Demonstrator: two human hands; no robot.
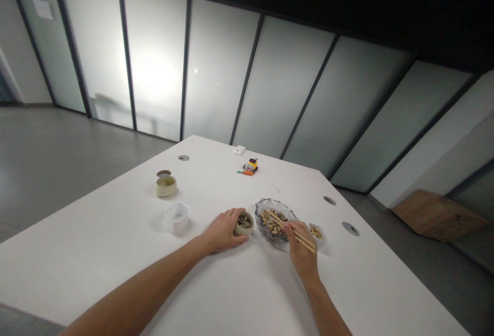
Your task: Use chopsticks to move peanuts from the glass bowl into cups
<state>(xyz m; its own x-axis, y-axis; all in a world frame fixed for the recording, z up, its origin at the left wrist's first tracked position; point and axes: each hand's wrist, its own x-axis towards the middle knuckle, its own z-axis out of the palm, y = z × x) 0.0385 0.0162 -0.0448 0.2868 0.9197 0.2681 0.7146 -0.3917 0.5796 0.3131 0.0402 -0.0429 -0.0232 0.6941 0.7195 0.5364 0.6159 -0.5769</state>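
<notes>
My left hand (224, 232) is wrapped round a small greenish cup (243, 232) that stands on the table and has dark striped sunflower seeds (244, 220) in it. Just right of the cup is a clear glass bowl (261, 205) with a wavy rim, holding peanuts (272, 227) mixed with seeds. My right hand (303, 253) grips a pair of wooden chopsticks (303, 240), whose tips reach down into the glass bowl. Whether the tips pinch anything is too small to tell. Partly behind my right hand sits a white square bowl (321, 239) with peanuts in it.
On the left of the white table (116, 253) stand another white square bowl (176, 217) and a greenish cup (166, 188). A toy truck (250, 165), an orange toy carrot (245, 173) and a white box (239, 150) lie near the far edge. Round cable holes (350, 228) pierce the tabletop.
</notes>
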